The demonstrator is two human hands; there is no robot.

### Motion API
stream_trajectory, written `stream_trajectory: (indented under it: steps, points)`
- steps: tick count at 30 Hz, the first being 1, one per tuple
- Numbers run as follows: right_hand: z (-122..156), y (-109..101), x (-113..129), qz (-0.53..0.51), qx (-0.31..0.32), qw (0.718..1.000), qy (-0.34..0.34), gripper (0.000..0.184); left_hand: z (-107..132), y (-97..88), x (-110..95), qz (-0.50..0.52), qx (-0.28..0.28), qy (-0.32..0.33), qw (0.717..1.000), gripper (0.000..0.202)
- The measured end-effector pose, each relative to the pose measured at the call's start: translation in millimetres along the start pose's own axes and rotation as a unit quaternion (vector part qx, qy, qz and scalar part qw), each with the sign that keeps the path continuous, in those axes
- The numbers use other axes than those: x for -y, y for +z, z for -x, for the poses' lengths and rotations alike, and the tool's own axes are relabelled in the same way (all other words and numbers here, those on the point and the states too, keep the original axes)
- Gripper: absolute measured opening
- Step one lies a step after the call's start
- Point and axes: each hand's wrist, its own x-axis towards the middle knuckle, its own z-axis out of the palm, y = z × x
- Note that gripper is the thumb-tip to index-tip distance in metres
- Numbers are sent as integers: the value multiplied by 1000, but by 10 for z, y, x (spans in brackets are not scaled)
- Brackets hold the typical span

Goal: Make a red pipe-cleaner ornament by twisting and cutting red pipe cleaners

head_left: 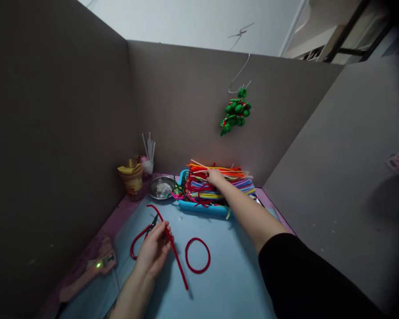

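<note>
Your left hand (153,250) is closed around a long red pipe cleaner (176,261). One end runs out toward 5 o'clock across the blue mat (232,283), and the other curls into a loop at 9 o'clock from your fingers. Small scissors (152,224) stick up at your fingertips, at 12 o'clock. A red ring (197,255) lies flat on the mat at 3 o'clock from that hand, just beside the long piece.

Your right hand (215,176) rests, fingers curled down, on the pile of coloured pipe cleaners (232,182) in the blue tray (202,207); you cannot tell whether it grips any.

At 9 o'clock from the tray sits a metal dish (161,187), then a yellow cup (131,179). A pink glue gun (89,266) lies at 9 o'clock from your left hand. A green ornament (236,110) hangs on the wall at 12 o'clock.
</note>
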Motion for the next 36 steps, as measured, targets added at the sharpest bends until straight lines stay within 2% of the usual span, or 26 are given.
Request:
stream_trajectory:
  steps: [6,11,16,20,24,31,36]
  points:
    - [-35,-218,-160,-4,-58,998,21,17,-7,1,-3,-9,-11,4,1000,17]
    - [-25,-393,-290,-8,-61,998,13,21,-5,31,7,-21,-19,-5,1000,17]
    - [32,-295,-240,14,-17,1000,-7,20,11,45,7,-23,-35,-8,999,16]
    - [36,-133,-107,46,-4,999,7,27,-6,17,6,-20,-32,-7,999,15]
    - [-4,-52,9,85,3,996,16,24,-34,-12,-1,-9,-26,-2,1000,15]
    - [-71,-139,142,126,0,992,0,31,-34,-8,-5,5,-36,-10,999,15]
    - [-20,-165,169,142,27,989,-11,27,-33,-10,38,0,-32,-16,999,14]
